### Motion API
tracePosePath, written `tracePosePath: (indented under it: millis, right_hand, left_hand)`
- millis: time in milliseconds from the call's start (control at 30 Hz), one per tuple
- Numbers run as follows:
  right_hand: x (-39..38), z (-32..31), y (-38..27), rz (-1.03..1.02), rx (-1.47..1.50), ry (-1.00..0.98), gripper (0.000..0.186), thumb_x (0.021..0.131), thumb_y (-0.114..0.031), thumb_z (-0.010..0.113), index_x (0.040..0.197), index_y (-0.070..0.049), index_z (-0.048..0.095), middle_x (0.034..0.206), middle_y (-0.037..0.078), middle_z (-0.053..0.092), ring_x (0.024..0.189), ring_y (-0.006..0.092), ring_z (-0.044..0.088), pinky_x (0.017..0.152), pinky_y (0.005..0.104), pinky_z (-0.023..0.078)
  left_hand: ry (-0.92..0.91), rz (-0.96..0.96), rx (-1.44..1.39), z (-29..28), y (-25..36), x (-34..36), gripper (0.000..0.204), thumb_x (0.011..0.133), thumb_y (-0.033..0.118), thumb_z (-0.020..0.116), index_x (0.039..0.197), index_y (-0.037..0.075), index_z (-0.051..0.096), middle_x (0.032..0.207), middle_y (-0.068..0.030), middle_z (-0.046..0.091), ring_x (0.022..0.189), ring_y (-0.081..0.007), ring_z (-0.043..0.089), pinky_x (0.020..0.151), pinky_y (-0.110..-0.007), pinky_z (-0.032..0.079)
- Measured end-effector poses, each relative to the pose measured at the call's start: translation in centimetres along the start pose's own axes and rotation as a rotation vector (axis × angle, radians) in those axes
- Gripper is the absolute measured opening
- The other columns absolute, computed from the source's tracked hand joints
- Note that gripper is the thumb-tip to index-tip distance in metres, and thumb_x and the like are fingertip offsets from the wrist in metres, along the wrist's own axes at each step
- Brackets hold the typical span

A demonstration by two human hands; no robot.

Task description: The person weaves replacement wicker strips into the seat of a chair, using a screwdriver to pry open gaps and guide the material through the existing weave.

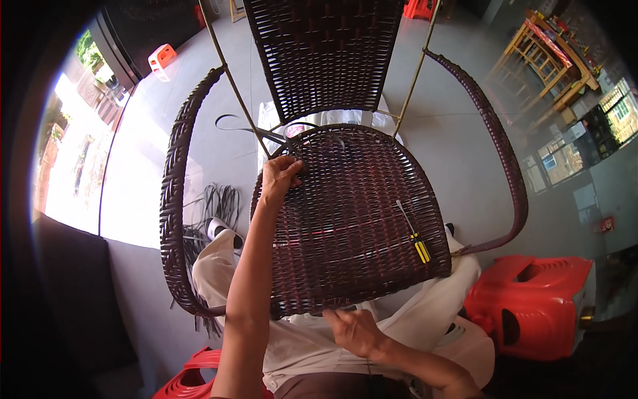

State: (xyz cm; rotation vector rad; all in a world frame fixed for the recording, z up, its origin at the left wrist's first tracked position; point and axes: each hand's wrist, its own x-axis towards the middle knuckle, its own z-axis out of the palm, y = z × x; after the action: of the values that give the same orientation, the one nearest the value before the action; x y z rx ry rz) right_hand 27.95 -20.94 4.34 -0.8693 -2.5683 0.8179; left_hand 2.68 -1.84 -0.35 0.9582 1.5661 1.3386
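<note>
I watched a weaving step on the chair seat [359, 213], which lay tilted across the lap with its dark woven strands filling nearly the whole frame. The left hand [279, 174] reached along the seat's left side to its far edge, fingers curled and pinching at a strand there, near where a loose strip [240, 124] looped off behind the frame. The right hand [355, 330] sat at the near rim of the seat, fingers bent and pressed against the edge of the weave; whether it pinched a strand I could not tell.

A screwdriver [413, 233] with a yellow handle lay on the seat toward its right side, well apart from both hands. A bundle of spare strips [216, 206] lay on the floor to the left, beyond the left armrest [174, 199]. A red stool [531, 302] stood at the right.

I judged the work nearly complete, with tightening at the back left corner in hand. The next move called for a firm pull there while the right hand steadied the rim.
</note>
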Motion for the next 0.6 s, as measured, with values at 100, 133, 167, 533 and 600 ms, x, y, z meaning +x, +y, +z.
tracePosePath:
  millis: [100, 133, 167, 533, 600]
  right_hand:
    - [-2.3, 0.3, -0.7, -0.111, -0.092, -0.108, 0.008, 0.073, -0.005, 0.050, 0.079, -0.001, 0.054, 0.056, 0.008, 0.054, 0.044, 0.0212, 0.057, 0.038, 0.0301, 0.045]
    - [-2.7, 0.3, -0.7, -0.154, -0.117, -0.167, 0.007, 0.072, -0.005, 0.050, 0.077, -0.001, 0.053, 0.055, 0.008, 0.053, 0.044, 0.0202, 0.056, 0.037, 0.0299, 0.044]
    - [-2.8, 0.2, -0.3, -0.148, -0.116, -0.167, 0.007, 0.072, -0.005, 0.050, 0.077, -0.001, 0.053, 0.055, 0.008, 0.053, 0.044, 0.0202, 0.056, 0.037, 0.0299, 0.044]
    - [-2.6, 1.6, 2.6, -0.173, -0.168, -0.346, 0.007, 0.066, -0.004, 0.053, 0.073, -0.001, 0.051, 0.056, 0.009, 0.054, 0.050, 0.0212, 0.057, 0.041, 0.0317, 0.045]
    - [-2.5, 1.9, 2.5, -0.072, -0.082, -0.314, 0.003, 0.069, -0.003, 0.051, 0.069, -0.003, 0.049, 0.057, 0.009, 0.054, 0.051, 0.0229, 0.059, 0.041, 0.0334, 0.046]
  left_hand:
    - [0.001, -0.001, -0.076, 0.2, 0.9, -0.8, 0.019, 0.082, 0.018, 0.062, 0.086, -0.001, 0.061, 0.072, -0.0047, 0.063, 0.047, -0.0069, 0.048, 0.045, -0.018, 0.039]
    - [0.027, 0.025, -0.123, 0.4, 1.1, -1.3, 0.018, 0.083, 0.018, 0.061, 0.083, 0.000, 0.062, 0.073, -0.0033, 0.063, 0.047, -0.0055, 0.046, 0.044, -0.017, 0.036]
    - [0.022, 0.021, -0.124, 0.5, 1.0, -1.9, 0.018, 0.083, 0.018, 0.061, 0.083, 0.000, 0.062, 0.073, -0.0033, 0.063, 0.047, -0.0055, 0.046, 0.044, -0.017, 0.036]
    - [0.219, 0.346, -0.396, -1.7, 9.1, -12.0, 0.008, 0.087, 0.008, 0.054, 0.082, 0.003, 0.058, 0.065, -0.0049, 0.059, 0.039, -0.0031, 0.041, 0.035, -0.014, 0.031]
    - [0.354, 0.365, -0.301, -2.1, 12.3, -14.7, 0.008, 0.086, 0.006, 0.053, 0.081, 0.001, 0.056, 0.067, -0.0086, 0.059, 0.039, -0.0034, 0.040, 0.035, -0.015, 0.030]
